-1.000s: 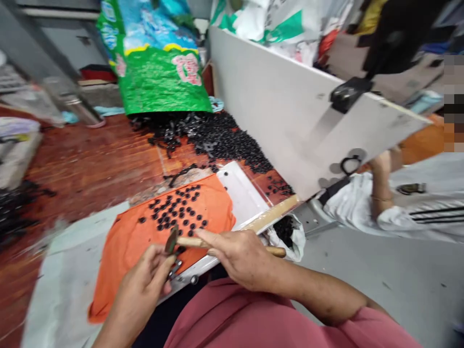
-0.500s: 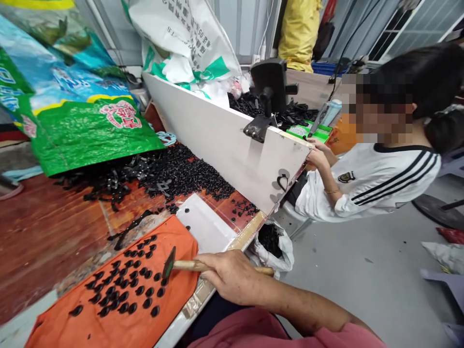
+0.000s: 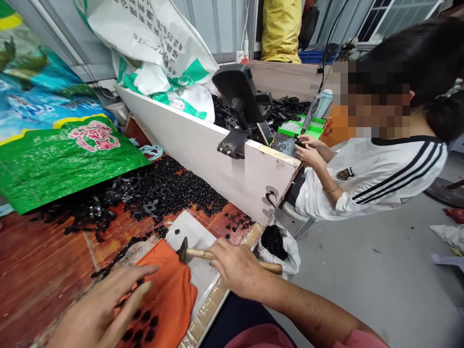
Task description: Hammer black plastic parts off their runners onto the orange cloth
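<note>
My right hand (image 3: pixel 237 268) is wrapped round the wooden handle of a hammer (image 3: pixel 200 253), its head hanging over the white board (image 3: pixel 195 237) beside the orange cloth (image 3: pixel 174 285). At the lower left, my left hand (image 3: pixel 103 307) reaches over the cloth with fingers stretched out and apart, holding nothing that I can see. Small round black plastic pieces (image 3: pixel 145 316) lie on the cloth under and beside that hand, which hides part of them.
A heap of black pieces (image 3: pixel 181 188) covers the table behind, near a green and blue bag (image 3: pixel 72 154). A white partition (image 3: pixel 188 140) carries a clamped phone holder (image 3: pixel 239 96). Beyond it sits a co-worker (image 3: pixel 380 179) handling a black piece. A white sack (image 3: pixel 290 256) stands on the floor.
My left hand has come into view over the orange cloth. The hammer has shifted from above the cloth to above the white board. The whole view has swung somewhat.
</note>
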Tool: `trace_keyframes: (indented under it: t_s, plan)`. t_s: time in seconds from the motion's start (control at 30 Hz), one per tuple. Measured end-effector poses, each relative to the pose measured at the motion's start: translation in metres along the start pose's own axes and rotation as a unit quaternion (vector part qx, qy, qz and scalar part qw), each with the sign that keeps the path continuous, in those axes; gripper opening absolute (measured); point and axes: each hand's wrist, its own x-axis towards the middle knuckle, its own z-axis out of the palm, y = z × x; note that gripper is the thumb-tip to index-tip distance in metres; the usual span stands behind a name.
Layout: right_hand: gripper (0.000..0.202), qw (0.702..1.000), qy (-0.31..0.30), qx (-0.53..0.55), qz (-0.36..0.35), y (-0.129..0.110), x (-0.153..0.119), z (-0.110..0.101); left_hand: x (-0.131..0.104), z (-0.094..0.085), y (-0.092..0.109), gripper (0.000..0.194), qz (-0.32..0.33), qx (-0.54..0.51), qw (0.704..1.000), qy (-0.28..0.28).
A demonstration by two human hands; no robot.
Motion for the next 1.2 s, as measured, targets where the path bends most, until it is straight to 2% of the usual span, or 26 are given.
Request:
trace_keyframes:
  t_s: [0.1, 0.23, 0.3, 0.43, 0.5, 0.57, 0.63, 0.7, 0.83, 0.9, 1.03, 1.2]
  plan:
    - [0.018, 0.999, 0.002, -0.031, 0.026, 0.009, 0.011, -0.005, 0.044, 0.020, 0.042, 0.031, 0.065, 0.009, 0.995, -0.074]
    - [0.024, 0.998, 0.011, -0.036, 0.046, 0.012, 0.013, -0.001, 0.096, 0.064, 0.086, 0.032, 0.127, -0.006, 0.983, -0.134]
    - [0.031, 0.998, 0.000, -0.039, 0.042, 0.011, 0.010, 0.003, 0.116, 0.091, 0.095, 0.030, 0.156, -0.013, 0.976, -0.150]
    - [0.035, 0.998, -0.023, -0.039, 0.037, 0.007, 0.007, 0.009, 0.138, 0.140, 0.098, 0.023, 0.147, -0.008, 0.978, -0.147]
    - [0.032, 0.998, -0.029, -0.039, 0.038, 0.007, 0.008, 0.011, 0.140, 0.156, 0.099, 0.023, 0.137, -0.005, 0.979, -0.149]
    - [0.026, 0.998, -0.041, -0.042, 0.037, 0.008, 0.009, 0.012, 0.140, 0.163, 0.102, 0.023, 0.135, -0.006, 0.977, -0.165]
    - [0.023, 0.997, -0.047, -0.045, 0.037, 0.009, 0.010, 0.012, 0.139, 0.161, 0.105, 0.029, 0.141, -0.015, 0.971, -0.195]
    - [0.024, 0.997, -0.043, -0.046, 0.039, 0.010, 0.010, 0.011, 0.141, 0.149, 0.106, 0.036, 0.145, -0.021, 0.967, -0.209]
    - [0.021, 0.997, -0.031, -0.056, 0.034, 0.009, 0.008, 0.009, 0.145, 0.104, 0.088, 0.044, 0.107, 0.014, 0.985, -0.131]
    - [0.019, 0.997, -0.031, -0.060, 0.032, 0.009, 0.007, 0.009, 0.141, 0.078, 0.071, 0.044, 0.094, 0.030, 0.988, -0.121]
    - [0.022, 0.998, -0.023, -0.032, 0.044, 0.011, 0.007, 0.007, 0.112, 0.040, 0.035, 0.043, 0.066, 0.048, 0.988, -0.130]
    - [0.026, 0.994, -0.016, -0.002, 0.110, 0.024, 0.009, -0.004, 0.061, 0.017, -0.007, 0.044, 0.035, 0.060, 0.992, -0.109]
